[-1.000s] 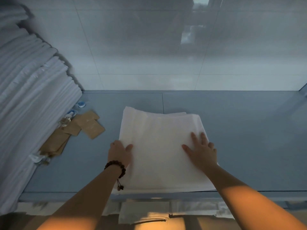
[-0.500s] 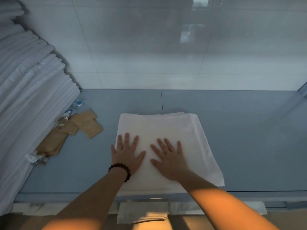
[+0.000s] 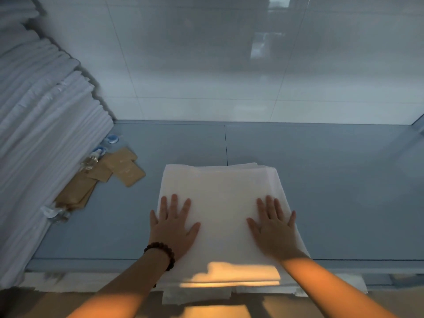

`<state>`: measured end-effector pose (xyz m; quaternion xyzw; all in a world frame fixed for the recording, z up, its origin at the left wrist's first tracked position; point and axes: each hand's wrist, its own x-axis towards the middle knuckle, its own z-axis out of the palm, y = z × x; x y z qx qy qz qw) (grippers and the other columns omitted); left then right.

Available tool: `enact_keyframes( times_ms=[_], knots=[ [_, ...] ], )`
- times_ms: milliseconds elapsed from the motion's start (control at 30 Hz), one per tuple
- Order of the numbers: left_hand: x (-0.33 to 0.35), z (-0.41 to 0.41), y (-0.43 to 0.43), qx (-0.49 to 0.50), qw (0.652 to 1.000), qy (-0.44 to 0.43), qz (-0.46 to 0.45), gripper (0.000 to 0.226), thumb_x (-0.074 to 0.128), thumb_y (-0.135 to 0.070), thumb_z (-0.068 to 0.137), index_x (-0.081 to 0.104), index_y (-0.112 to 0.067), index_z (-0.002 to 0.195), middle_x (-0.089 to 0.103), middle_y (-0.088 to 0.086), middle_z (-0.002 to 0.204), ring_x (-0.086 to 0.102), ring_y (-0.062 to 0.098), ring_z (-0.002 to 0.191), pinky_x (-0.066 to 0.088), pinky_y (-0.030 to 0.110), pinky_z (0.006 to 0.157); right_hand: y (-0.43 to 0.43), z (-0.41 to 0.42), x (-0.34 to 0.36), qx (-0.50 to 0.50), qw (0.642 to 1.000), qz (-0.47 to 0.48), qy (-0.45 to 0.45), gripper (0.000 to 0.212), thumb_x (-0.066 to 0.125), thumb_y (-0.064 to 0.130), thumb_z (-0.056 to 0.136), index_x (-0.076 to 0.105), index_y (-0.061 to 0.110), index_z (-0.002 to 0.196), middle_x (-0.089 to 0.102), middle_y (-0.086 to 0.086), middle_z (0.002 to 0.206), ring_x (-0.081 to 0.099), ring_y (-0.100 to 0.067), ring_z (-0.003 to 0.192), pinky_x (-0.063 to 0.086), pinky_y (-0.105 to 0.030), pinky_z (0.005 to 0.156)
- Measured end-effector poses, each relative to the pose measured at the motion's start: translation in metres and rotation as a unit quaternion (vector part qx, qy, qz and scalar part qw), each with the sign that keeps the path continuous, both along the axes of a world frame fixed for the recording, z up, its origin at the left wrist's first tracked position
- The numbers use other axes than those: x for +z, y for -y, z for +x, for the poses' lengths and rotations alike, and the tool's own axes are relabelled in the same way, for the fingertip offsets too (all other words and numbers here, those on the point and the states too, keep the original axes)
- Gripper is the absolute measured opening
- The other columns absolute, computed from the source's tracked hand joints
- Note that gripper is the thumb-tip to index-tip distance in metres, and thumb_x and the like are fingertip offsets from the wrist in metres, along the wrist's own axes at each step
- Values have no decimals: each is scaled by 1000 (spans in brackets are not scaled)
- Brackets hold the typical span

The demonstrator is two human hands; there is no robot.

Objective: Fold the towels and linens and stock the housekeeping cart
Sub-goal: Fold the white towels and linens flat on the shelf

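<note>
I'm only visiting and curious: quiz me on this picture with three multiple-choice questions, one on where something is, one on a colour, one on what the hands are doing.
1. Where on the grey surface is the tall stack of white linens?
A) at the left
B) at the right
C) under the hands

2. What colour are the flat packets beside it?
A) red
B) green
C) brown

3. How do the left hand and right hand lie on the folded cloth?
A) as fists
B) flat, fingers spread
C) pinching a corner

Answers:
1 A, the stack fills the left edge of the view.
2 C, the packets are brown like kraft paper.
3 B, both palms lie flat on the cloth, one near each side edge.
</note>
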<state>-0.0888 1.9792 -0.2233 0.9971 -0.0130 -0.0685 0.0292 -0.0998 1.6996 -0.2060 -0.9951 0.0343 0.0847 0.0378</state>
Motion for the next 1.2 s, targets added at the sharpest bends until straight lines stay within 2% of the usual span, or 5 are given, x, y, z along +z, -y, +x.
enact_keyframes(
  times_ms=[200, 400, 600, 867, 1200],
  knots=[
    [-5, -3, -5, 1, 1000, 11, -13, 79, -6, -74, 77, -12, -43, 149, -18, -2, 161, -18, 25, 147, 3, 55, 117, -45, 49, 6, 308, 951, -8, -5, 62, 13, 64, 94, 5, 40, 151, -5, 8, 161, -10, -15, 147, -12, -54, 114],
    [7, -7, 1, 19, 999, 14, 38, 76, 0, -66, 81, 3, -38, 152, 0, 1, 163, -3, 24, 149, -18, 62, 107, 26, 122, 23, -75, 997, -14, -21, 60, 15, 50, 100, 8, 24, 154, -1, 1, 162, -6, -24, 148, -1, -60, 115],
    [16, 64, 41, -125, 992, 4, 5, 58, 10, -44, 99, 5, -27, 154, 2, 3, 163, -4, 23, 149, -13, 51, 114, -84, 81, -1, 192, 980, 33, 44, 52, 20, 40, 102, 10, 31, 153, 0, 7, 161, -8, -14, 148, -8, -51, 115],
    [23, 105, -25, 55, 997, -42, 33, 59, 9, -46, 100, -3, -26, 154, -8, -5, 162, -11, 23, 148, -7, 51, 117, -10, 65, 12, 32, 999, -30, 15, 56, 16, 46, 102, 4, 26, 153, -3, 4, 162, -7, -16, 148, -5, -53, 116],
    [16, -14, 40, -83, 995, -58, 24, 61, 10, -50, 99, -11, -28, 152, -17, 0, 161, -15, 21, 147, -13, 50, 115, -63, -9, 9, 104, 995, 10, -3, 55, 19, 47, 101, 4, 34, 153, -4, 5, 161, -7, -15, 148, -7, -53, 117]
  ],
)
